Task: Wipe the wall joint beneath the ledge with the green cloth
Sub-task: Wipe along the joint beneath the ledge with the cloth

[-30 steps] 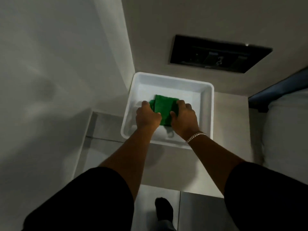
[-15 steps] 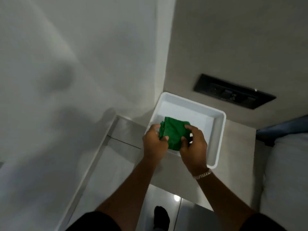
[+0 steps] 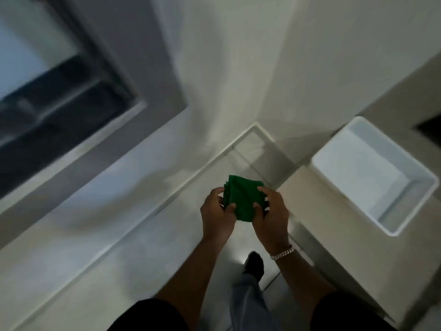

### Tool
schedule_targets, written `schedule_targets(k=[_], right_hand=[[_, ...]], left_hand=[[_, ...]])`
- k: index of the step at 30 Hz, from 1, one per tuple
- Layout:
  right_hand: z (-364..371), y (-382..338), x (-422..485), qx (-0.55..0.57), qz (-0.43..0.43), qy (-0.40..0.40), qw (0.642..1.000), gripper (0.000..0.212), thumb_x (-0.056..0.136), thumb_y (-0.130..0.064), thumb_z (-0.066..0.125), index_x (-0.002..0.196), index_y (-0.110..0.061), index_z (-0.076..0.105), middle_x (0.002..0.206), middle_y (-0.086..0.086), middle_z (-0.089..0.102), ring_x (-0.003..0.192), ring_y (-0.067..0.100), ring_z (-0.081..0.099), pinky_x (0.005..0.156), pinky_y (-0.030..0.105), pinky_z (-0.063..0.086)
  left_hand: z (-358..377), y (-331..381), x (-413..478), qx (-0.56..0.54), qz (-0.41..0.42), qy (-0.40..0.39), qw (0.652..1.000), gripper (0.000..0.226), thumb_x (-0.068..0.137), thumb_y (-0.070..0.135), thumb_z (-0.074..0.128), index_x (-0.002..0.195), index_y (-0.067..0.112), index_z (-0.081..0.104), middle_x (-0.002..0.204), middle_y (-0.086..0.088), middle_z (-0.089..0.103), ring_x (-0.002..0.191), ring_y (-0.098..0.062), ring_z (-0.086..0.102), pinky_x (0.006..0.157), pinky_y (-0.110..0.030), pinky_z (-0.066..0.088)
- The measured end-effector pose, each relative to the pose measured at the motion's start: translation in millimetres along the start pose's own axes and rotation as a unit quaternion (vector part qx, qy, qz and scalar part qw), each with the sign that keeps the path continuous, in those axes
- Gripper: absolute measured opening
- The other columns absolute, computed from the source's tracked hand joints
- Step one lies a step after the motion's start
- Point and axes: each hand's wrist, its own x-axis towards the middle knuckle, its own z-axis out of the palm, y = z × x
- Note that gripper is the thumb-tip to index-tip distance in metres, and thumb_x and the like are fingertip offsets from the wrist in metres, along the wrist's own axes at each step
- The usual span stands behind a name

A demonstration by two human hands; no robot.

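One white tub (image 3: pixel 391 218) at three o'clock on a beige ledge (image 3: pixel 317 211), well apart from the hands. One folded green cloth (image 3: pixel 242 198) at centre, pinched by left hand (image 3: pixel 218 217) and right hand (image 3: pixel 270 215). Possibly a window (image 3: pixel 55 91) at ten o'clock, blurred. One dark shoe (image 3: pixel 254 262) at six o'clock

Both hands hold a folded green cloth (image 3: pixel 241 198) out in front of the body, above the pale floor. The left hand (image 3: pixel 218 217) pinches its left edge, the right hand (image 3: pixel 270 215) its right edge, thumbs on top. A silver bracelet (image 3: pixel 282 252) circles the right wrist. A white plastic tub (image 3: pixel 374 173) sits on a beige ledge (image 3: pixel 317 206) at right, well apart from the cloth. A dark shoe (image 3: pixel 254 262) shows below.
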Motion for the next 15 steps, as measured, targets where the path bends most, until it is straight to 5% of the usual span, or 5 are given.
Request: schedule_targets(k=[6,15], right_hand=[[154.7,34.6,-51.8,0.005,-0.03,-0.163,0.986,0.039,0.078,0.006,0.063,0.113,-0.008,0.062,0.11,0.01,0.064,0.089,0.024,0.063,0.073,0.046,0.059],[362.4,152.9,-81.6,0.002,-0.12,-0.26,0.958,0.039,0.071,0.012,0.057,0.106,-0.005,0.064,0.107,0.016,0.069,0.095,0.027,0.065,0.078,0.034,0.059]], left_hand=[[-57.6,-165.1,22.3,0.017,-0.056,0.116,0.991,0.047,0.082,0.01,0.059,0.129,0.013,0.058,0.116,-0.01,0.068,0.103,-0.024,0.066,0.09,-0.043,0.059],[-62.4,-369.9,103.3,0.016,-0.078,0.193,0.978,0.046,0.084,0.002,0.059,0.13,0.008,0.057,0.114,-0.014,0.062,0.095,-0.018,0.056,0.082,-0.026,0.049]])
